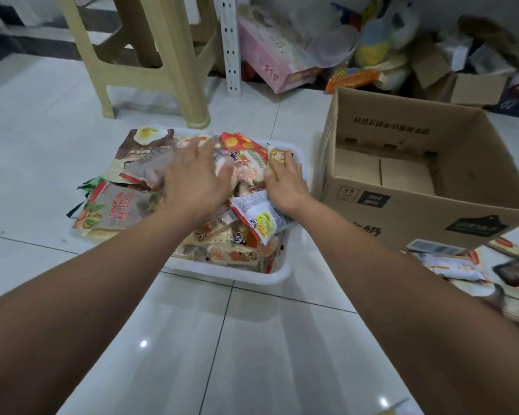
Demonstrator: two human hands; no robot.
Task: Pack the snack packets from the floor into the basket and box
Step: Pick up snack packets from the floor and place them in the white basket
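A white plastic basket [270, 274] sits on the tiled floor, heaped with several snack packets [126, 211]. My left hand [192, 178] lies flat on top of the heap, fingers spread. My right hand [285, 181] rests at the heap's right side, its fingers closed on a small yellow packet [277, 155]. To the right stands an open cardboard box [414, 211]; the part of its bottom I can see is bare. More snack packets [453, 265] lie on the floor in front of the box's right corner.
A beige plastic stool [168, 64] stands behind the basket. A white perforated post [231, 49] rises beside it. Bags, a pink box [270, 61] and small cartons are piled along the back wall.
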